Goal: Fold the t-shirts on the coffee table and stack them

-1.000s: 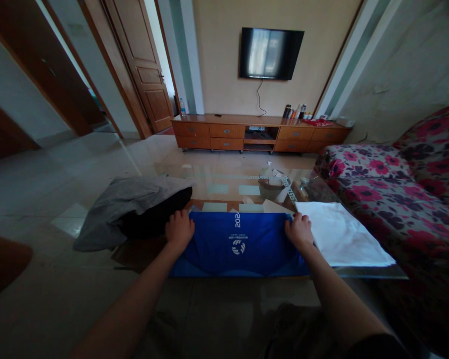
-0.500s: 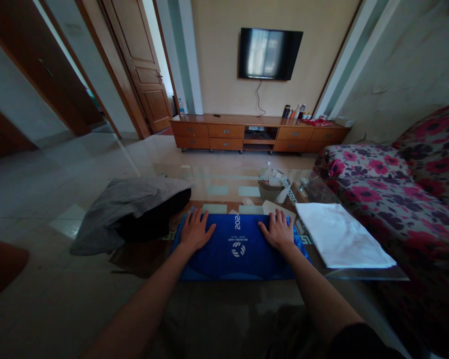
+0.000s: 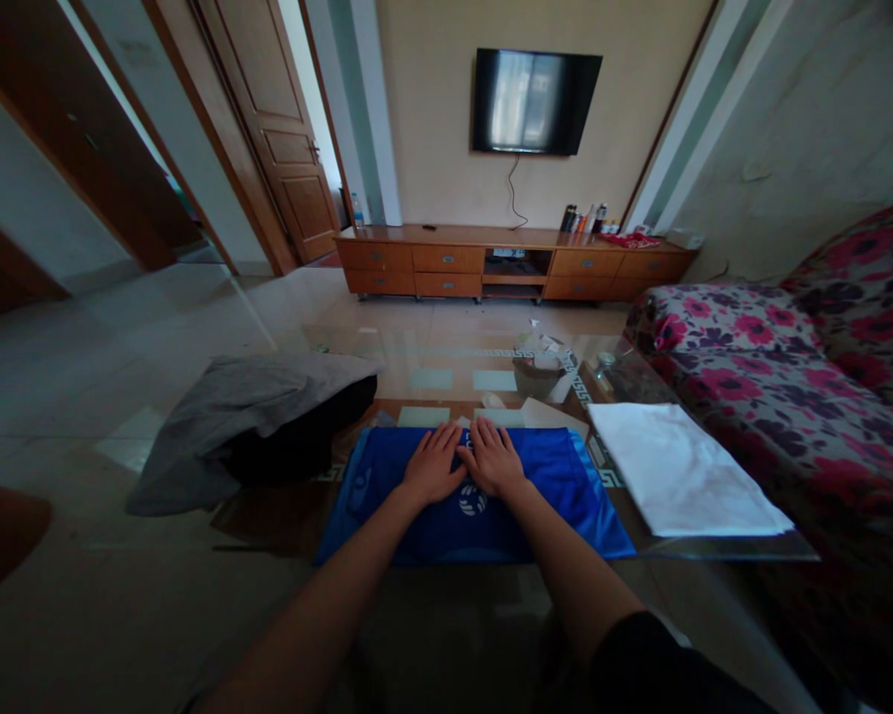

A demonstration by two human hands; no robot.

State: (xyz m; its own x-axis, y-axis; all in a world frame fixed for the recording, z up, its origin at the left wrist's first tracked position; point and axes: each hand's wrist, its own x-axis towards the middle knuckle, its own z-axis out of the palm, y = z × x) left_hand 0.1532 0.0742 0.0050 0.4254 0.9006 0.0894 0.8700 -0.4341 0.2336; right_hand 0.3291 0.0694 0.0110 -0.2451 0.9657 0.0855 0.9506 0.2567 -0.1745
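A blue folded shirt (image 3: 558,496) with a white printed emblem lies flat on the glass table, its near edge along the table's front. My left hand (image 3: 433,464) rests palm down on its upper middle, fingers stretched out. Close beside it, my right hand (image 3: 494,458) also lies flat on the cloth, the two thumbs about touching. Together they cover part of the white print. Neither hand grips the fabric. To the left sits a heap of grey and black clothing (image 3: 260,397); a folded white cloth (image 3: 681,471) lies to the right.
The glass table (image 3: 387,347) has a patterned border. Beyond the shirt a bin (image 3: 540,379) with a light liner is visible, near a small glass jar (image 3: 605,361). A floral sofa (image 3: 781,387) stands along the right. A low wooden cabinet (image 3: 446,260) lines the far wall.
Both hands have slid inward from the shirt's left and right sides to its middle. More of the blue fabric shows at each side, and its lower corners reach further out.
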